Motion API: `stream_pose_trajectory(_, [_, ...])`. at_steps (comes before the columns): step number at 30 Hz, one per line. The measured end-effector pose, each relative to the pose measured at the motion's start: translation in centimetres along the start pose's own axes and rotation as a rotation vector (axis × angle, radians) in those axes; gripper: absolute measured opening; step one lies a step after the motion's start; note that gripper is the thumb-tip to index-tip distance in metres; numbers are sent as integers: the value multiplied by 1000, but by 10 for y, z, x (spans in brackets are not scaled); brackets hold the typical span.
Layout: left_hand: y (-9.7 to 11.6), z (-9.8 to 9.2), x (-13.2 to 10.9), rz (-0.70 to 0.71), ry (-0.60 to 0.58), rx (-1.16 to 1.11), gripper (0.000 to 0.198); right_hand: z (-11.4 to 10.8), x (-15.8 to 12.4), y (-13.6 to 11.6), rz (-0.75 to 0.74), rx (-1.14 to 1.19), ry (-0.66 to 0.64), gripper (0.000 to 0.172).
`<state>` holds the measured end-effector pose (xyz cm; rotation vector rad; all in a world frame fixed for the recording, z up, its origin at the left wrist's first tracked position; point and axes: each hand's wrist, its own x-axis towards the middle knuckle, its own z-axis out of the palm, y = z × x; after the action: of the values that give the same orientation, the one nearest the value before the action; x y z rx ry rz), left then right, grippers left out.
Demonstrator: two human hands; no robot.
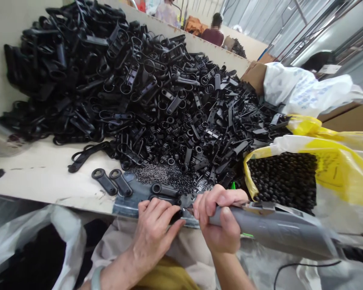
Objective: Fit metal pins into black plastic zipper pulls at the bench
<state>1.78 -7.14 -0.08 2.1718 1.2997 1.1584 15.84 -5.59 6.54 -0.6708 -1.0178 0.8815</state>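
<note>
My right hand (218,219) is wrapped round a grey electric screwdriver (278,231), whose tip points left. Just left of that tip, my left hand (155,225) grips a small black plastic part (177,216) at the table's front edge; the fingers hide most of it. The tip looks close to the part, but I cannot tell whether they touch. Beyond my left hand, a black ring-ended handle piece (166,190) lies on a worn blue mat (125,208). Two similar handle pieces (104,182) lie further left, side by side.
A large heap of black plastic parts (133,80) covers the table behind, with small metal screws (151,174) at its front. To the right stands a yellow-and-white bag (341,169) of small black pieces. A metal cylinder (6,137) is at left, a white sack (75,233) below.
</note>
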Motion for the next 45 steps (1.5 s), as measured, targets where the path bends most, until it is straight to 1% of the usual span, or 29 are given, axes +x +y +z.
stream_pose_trajectory(6, [1, -1, 3, 4, 14, 11, 10, 3, -4, 1, -1, 15, 7, 14])
stream_pose_trajectory(12, [1, 0, 4, 11, -3, 16, 10, 3, -7, 0, -20, 31, -4, 13])
stream_pose_trajectory(19, [2, -2, 4, -11, -12, 15, 11, -2, -13, -2, 42, 25, -7, 14])
stream_pose_trajectory(25, [3, -3, 4, 12, -30, 15, 16, -1, -11, -2, 63, 24, -47, 12])
stream_pose_trajectory(28, [3, -2, 5, 36, -22, 6, 18, 0, -8, -2, 52, 15, -88, 13])
stream_pose_trajectory(32, [2, 0, 6, 30, -27, -1, 18, 2, -5, -3, 43, 15, -114, 12])
stream_pose_trajectory(36, [2, 0, 6, 7, -48, -18, 18, 4, -6, -2, 64, 7, -123, 17])
stream_pose_trajectory(41, [2, -3, 5, -1, -68, -60, 18, 2, -7, 0, 99, -44, -174, 30])
stream_pose_trajectory(45, [1, -2, 5, 0, -79, -58, 19, 0, -6, 0, 129, -34, -163, 31])
